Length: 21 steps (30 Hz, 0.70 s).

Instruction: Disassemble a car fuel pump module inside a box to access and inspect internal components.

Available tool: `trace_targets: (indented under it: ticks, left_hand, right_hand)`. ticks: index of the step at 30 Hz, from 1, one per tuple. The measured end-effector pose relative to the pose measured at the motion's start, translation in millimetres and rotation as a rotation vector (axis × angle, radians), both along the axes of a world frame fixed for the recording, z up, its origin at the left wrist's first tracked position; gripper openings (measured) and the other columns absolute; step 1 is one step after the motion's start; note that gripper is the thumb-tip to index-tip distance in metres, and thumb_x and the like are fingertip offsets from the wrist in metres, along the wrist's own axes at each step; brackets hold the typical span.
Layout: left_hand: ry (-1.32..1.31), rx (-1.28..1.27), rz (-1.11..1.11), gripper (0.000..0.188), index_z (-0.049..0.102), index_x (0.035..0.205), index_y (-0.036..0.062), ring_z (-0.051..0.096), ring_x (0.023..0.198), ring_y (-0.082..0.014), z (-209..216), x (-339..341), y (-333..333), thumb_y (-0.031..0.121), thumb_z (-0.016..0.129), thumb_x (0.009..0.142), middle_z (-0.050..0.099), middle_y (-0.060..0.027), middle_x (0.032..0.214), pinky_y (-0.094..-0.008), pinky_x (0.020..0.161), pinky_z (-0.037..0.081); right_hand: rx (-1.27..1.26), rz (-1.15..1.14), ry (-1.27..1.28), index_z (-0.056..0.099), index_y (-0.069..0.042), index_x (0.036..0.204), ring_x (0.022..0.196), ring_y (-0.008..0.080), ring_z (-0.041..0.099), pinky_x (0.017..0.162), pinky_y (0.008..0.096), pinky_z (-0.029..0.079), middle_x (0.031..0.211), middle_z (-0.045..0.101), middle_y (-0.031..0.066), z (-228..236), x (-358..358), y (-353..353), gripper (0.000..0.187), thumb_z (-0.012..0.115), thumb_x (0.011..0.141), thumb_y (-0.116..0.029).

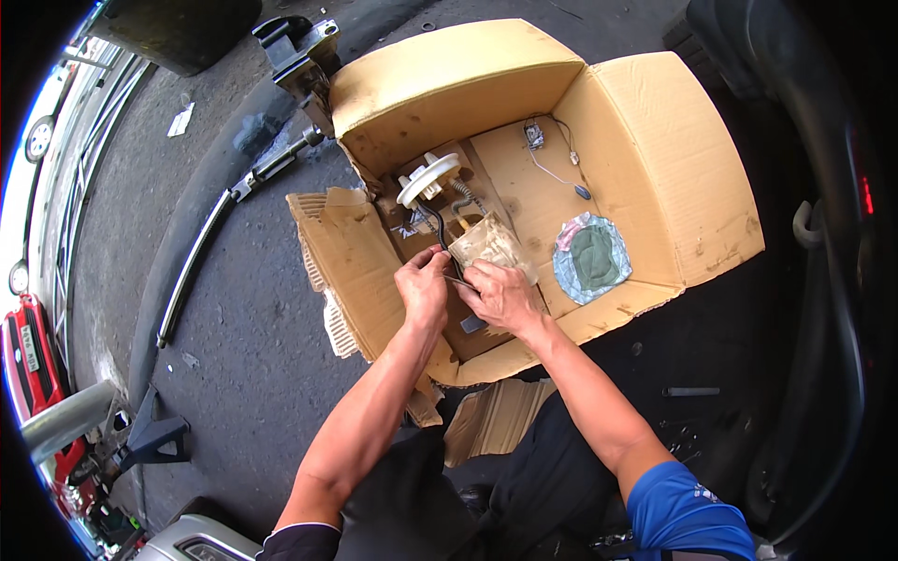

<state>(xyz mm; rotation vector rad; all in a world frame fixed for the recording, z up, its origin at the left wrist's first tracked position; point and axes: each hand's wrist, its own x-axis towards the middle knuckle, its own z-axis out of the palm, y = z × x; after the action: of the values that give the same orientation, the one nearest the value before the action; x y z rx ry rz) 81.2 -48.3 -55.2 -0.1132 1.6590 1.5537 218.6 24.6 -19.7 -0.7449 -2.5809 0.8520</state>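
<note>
A fuel pump module with a white round flange [430, 180], corrugated hoses [462, 194] and a cloudy plastic housing [490, 245] lies inside an open cardboard box [460, 58]. From the flange a black hose [441, 229] runs down to my fingers. My left hand [424, 288] is closed, thumb and fingers pinching this hose beside the housing. Close by, my right hand [502, 297] curls over the lower end of the housing, its thumb reaching toward the hose. Both hands partly hide the hose's lower end. Something thin shows between them, too small to name.
In the box lie a blue-white wrapper with a dark green pad [596, 257] and a thin cable with a small dark end [582, 192]. A jack-like metal tool [297, 51] with a long handle [196, 266] rests on the left. A metal bar [690, 392] lies right.
</note>
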Motion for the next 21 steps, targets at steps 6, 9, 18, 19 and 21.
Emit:
trace_targets:
  ticks: [6, 9, 18, 19, 21]
  left_hand:
    - [-0.004, 0.009, -0.029, 0.027, 0.075, 0.119, -0.0107, 0.07, 0.084, -0.0151, 3, 0, 2, 0.005, 0.074, 0.097, 0.078, -0.0106, 0.098, -0.0291, 0.078, 0.056]
    - [-0.012, 0.027, -0.029, 0.023, 0.074, 0.118, -0.01, 0.07, 0.083, -0.0159, 3, 1, 6, 0.003, 0.072, 0.098, 0.078, -0.0103, 0.099, -0.0291, 0.078, 0.057]
    - [-0.247, 0.174, 0.077, 0.027, 0.066, 0.131, 0.0003, 0.07, 0.091, -0.0173, 9, -11, 3, 0.017, 0.065, 0.11, 0.074, -0.0088, 0.103, -0.0317, 0.078, 0.057]
    - [-0.246, 0.174, 0.077, 0.027, 0.066, 0.131, 0.0003, 0.07, 0.091, -0.0173, 10, -15, 3, 0.017, 0.065, 0.11, 0.074, -0.0088, 0.103, -0.0317, 0.078, 0.057]
    - [-0.164, 0.074, -0.056, 0.029, 0.067, 0.129, -0.0005, 0.068, 0.09, -0.0158, 9, -23, 5, 0.023, 0.066, 0.111, 0.073, -0.0091, 0.105, -0.0311, 0.078, 0.056]
  right_hand:
    - [-0.227, -0.026, -0.007, 0.068, -0.002, 0.085, 0.076, 0.0388, 0.069, 0.068, 0.0477, 0.054, 0.081, 0.066, 0.0154, 10, 1, 17, 0.031, 0.075, 0.099, -0.028]
    - [-0.412, -0.061, -0.004, 0.071, 0.0, 0.086, 0.075, 0.0384, 0.068, 0.069, 0.0465, 0.052, 0.083, 0.068, 0.0168, 17, 3, 25, 0.032, 0.075, 0.099, -0.029]
    - [-0.262, -0.072, -0.056, 0.069, -0.001, 0.088, 0.083, 0.04, 0.069, 0.074, 0.0485, 0.054, 0.088, 0.067, 0.0163, 23, 10, 14, 0.037, 0.072, 0.103, -0.035]
    - [-0.27, -0.074, -0.073, 0.069, -0.001, 0.088, 0.084, 0.0401, 0.069, 0.074, 0.0485, 0.054, 0.089, 0.067, 0.0162, 23, 13, 12, 0.039, 0.072, 0.103, -0.037]
    - [-0.254, -0.086, -0.001, 0.07, -0.002, 0.092, 0.087, 0.0424, 0.069, 0.078, 0.0506, 0.054, 0.091, 0.067, 0.0178, 23, 22, 17, 0.04, 0.065, 0.108, -0.038]
